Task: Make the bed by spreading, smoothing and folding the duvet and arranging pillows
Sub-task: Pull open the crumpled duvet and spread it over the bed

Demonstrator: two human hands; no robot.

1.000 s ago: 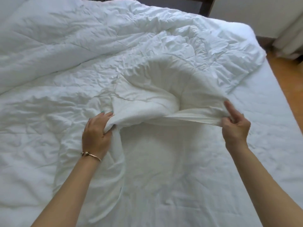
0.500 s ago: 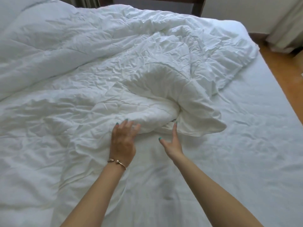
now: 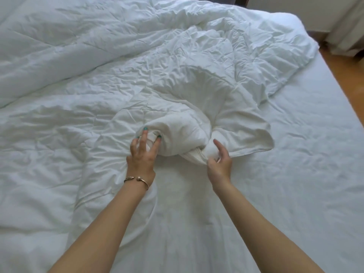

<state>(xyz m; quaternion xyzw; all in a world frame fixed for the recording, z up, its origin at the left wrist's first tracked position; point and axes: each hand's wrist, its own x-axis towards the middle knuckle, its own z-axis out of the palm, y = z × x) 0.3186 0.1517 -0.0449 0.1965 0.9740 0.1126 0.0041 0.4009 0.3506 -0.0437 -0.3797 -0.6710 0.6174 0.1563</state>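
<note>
A crumpled white duvet [image 3: 122,79] covers the left and middle of the bed, with a bunched fold [image 3: 183,133] in the middle. My left hand [image 3: 141,154] digs its spread fingers into the left end of that fold. My right hand [image 3: 218,160] grips a gathered piece of the duvet's edge at the fold's right end, thumb and fingers curled round it. A flap of duvet [image 3: 250,134] hangs to the right of my right hand. No pillow is in view.
The white bottom sheet [image 3: 307,174] lies bare on the right half of the bed. The bed's right edge runs along a wooden floor [image 3: 352,91]. A pale curtain [image 3: 348,26] hangs at the top right by the wall.
A second ago both hands held the duvet edge stretched wide apart. They let it drop, came close together, and now take hold of the bunched fold again.
</note>
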